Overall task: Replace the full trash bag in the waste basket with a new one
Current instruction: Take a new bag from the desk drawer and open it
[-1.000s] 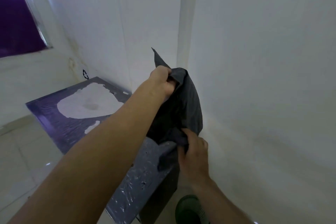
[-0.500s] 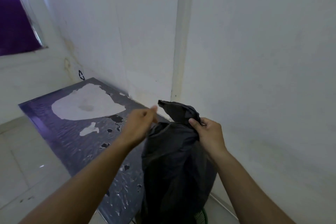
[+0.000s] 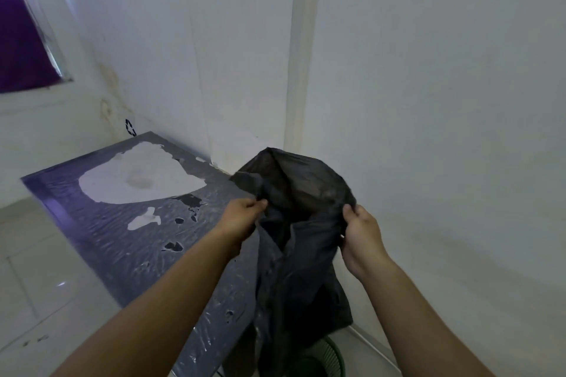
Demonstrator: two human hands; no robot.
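A dark grey plastic trash bag [image 3: 300,254] hangs in the air in front of me, its mouth pulled apart at the top. My left hand [image 3: 242,220] pinches the left edge of the mouth. My right hand [image 3: 361,232] grips the right edge. The bag's lower part drapes down over a green mesh waste basket [image 3: 329,358], of which only a part of the rim shows at the bottom of the frame.
A grey-purple table [image 3: 107,239] with a peeled white patch stands to the left, against the white wall. A white pipe [image 3: 301,49] runs down the corner behind the bag. Pale floor tiles lie at the left; a purple window pane is at the upper left.
The bag came down from above the table's end. My left hand took hold of its left edge, and both hands have drawn the mouth wide apart.
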